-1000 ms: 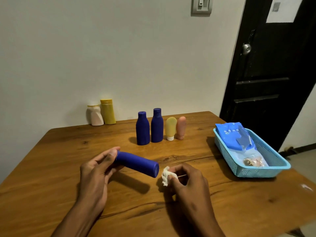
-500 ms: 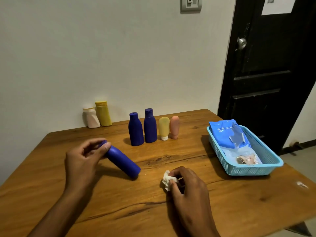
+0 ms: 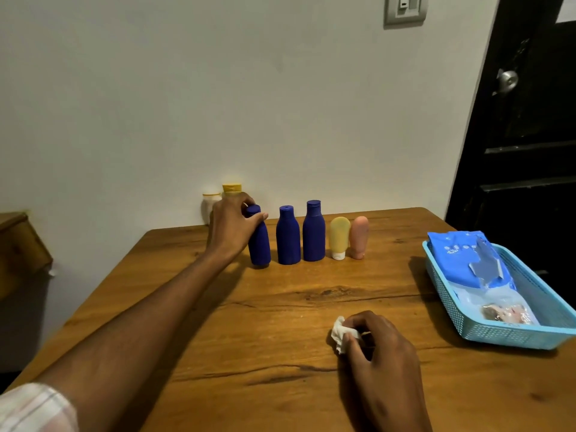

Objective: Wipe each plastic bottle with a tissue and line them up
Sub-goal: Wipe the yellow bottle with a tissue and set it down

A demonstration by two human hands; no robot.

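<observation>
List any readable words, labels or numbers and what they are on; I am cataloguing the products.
None can be read.
Blue wipes pack in the basket: pale print, too blurred.
Paper on the door: cut off, illegible.
Bottles in the row: no labels show.

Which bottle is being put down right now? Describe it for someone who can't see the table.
Find the row of bottles standing across the wooden table. At its left end stands a dark blue bottle. Unlike the two blue bottles beside it, the left hand grips its neck.
</observation>
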